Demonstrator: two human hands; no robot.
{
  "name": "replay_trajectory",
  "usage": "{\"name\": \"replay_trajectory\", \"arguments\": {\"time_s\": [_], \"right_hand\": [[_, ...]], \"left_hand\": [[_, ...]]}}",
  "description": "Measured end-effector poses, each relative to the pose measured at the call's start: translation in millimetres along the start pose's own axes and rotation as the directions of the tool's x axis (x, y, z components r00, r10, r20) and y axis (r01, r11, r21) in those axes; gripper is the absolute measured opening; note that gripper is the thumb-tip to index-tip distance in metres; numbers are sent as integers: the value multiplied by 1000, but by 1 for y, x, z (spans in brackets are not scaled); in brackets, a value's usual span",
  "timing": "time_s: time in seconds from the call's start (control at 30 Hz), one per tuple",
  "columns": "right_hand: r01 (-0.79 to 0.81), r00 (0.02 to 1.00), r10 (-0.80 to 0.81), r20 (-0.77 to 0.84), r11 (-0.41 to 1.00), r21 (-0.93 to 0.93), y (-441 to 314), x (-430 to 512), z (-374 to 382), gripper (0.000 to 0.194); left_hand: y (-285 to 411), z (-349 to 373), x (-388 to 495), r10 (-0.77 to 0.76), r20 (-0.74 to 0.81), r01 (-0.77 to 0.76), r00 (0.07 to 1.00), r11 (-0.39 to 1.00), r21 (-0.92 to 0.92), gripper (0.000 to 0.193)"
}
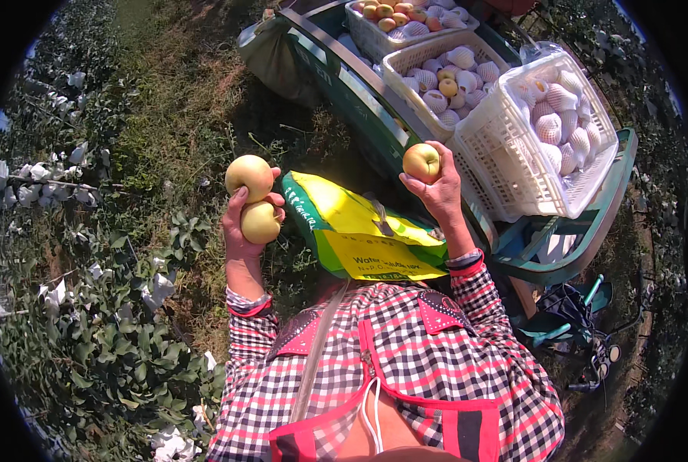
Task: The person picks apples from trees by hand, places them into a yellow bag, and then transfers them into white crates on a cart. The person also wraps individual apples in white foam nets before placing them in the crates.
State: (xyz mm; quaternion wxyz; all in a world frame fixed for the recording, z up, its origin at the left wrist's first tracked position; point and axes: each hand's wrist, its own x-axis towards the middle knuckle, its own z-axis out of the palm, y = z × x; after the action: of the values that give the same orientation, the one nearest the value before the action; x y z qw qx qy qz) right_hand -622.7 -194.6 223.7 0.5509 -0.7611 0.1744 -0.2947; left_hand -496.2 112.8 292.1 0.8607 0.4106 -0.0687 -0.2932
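Observation:
My left hand (pixel 246 225) is raised and holds two pale yellow apples, an upper one (pixel 248 177) and a lower one (pixel 260 222). In my right hand (pixel 443 190) is one apple (pixel 421 163) with a light blush, close to the green side of a cart. Between the hands a yellow and green fertilizer bag (pixel 344 213), printed with writing, hangs open-topped in front of my body. What lies inside it cannot be seen.
A green metal cart (pixel 581 254) carries white plastic crates (pixel 511 167) of apples, many in foam nets. A cloth sack (pixel 280 63) hangs at its far end. Leafy branches with white paper-like pieces (pixel 159 291) stand at left; handlebars (pixel 592 361) show at lower right.

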Motion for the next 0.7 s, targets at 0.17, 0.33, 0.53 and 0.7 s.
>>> {"name": "replay_trajectory", "arguments": {"time_s": [0.17, 0.33, 0.53, 0.7], "right_hand": [[-94, 995, 93, 23, 994, 51, 25, 59, 30, 67], [-92, 995, 91, -44, 995, -24, 17, 123, 58, 64], [-65, 998, 64, -19, 994, -83, -13, 165, 76, 62], [-22, 999, 20, -28, 997, -71, -30, 183, 94, 64]], "left_hand": [[3, 11, 119, -205, 21, 204, 979, 978, 46, 55], [-2, 24, 208, -390, 183, 404, 902, 913, -47, 45], [-12, 41, 259, -444, 321, 500, 837, 858, -118, 51], [1, 52, 276, -484, 269, 516, 833, 855, -59, 51]]}}
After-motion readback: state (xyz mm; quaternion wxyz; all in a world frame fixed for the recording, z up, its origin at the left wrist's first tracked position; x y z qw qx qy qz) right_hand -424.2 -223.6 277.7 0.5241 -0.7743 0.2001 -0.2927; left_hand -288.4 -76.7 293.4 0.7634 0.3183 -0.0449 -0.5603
